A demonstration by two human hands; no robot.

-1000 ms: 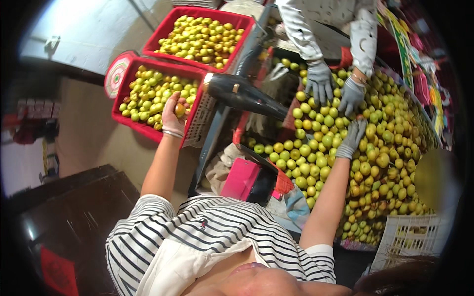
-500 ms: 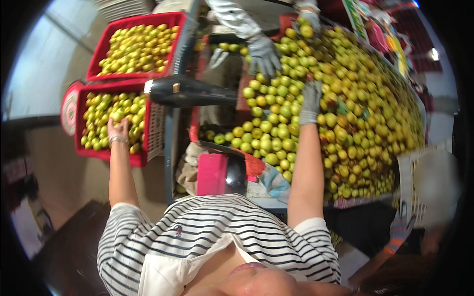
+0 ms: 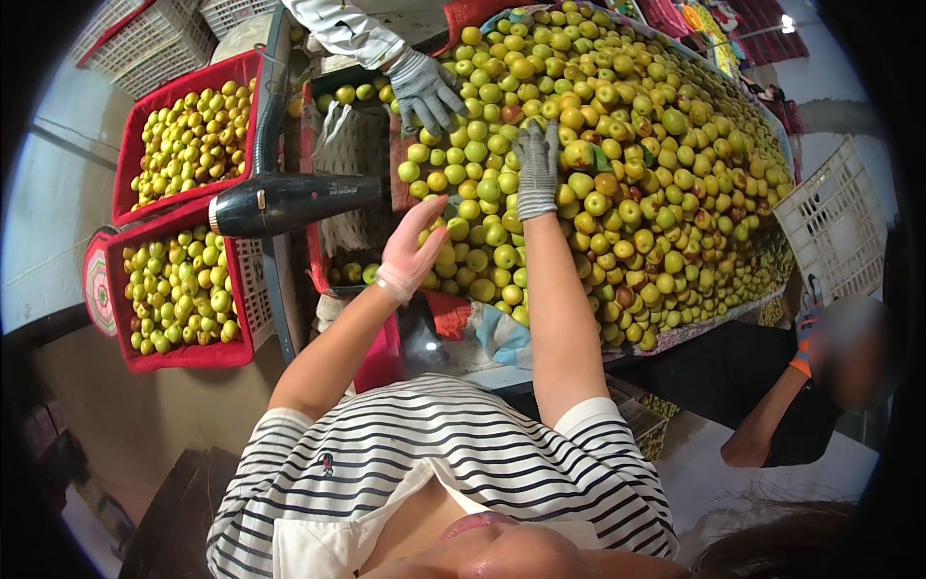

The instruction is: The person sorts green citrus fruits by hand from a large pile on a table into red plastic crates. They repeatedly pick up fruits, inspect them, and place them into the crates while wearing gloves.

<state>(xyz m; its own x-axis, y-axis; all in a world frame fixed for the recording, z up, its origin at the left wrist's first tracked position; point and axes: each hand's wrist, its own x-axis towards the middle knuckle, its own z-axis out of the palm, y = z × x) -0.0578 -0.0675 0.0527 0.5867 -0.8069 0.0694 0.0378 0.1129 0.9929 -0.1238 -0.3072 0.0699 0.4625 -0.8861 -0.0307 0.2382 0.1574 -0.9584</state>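
My left hand [image 3: 413,253], in a thin see-through glove, is at the near left edge of a big heap of small round yellow-green fruit [image 3: 666,193] that look like jujubes. Its fingers are stretched out and I see nothing held in them. On top of the heap lies my right hand [image 3: 537,172] in a grey knit glove, fingers extended and palm down against the fruit. Some fruit have reddish-brown patches. A co-worker's grey-gloved hand [image 3: 422,92] rests spread on the heap's far left side.
Two red-lined crates of fruit stand at the left, the near crate [image 3: 183,362] beside a round dial scale [image 3: 98,280]. A black hair dryer [image 3: 289,205] sits between crates and heap. At the right, another person [image 3: 772,405] is near a white plastic crate [image 3: 834,227].
My left hand has left the near red crate and come right to the heap. My right hand stays on the fruit. The view has shifted, and the co-worker's second hand is out of sight.
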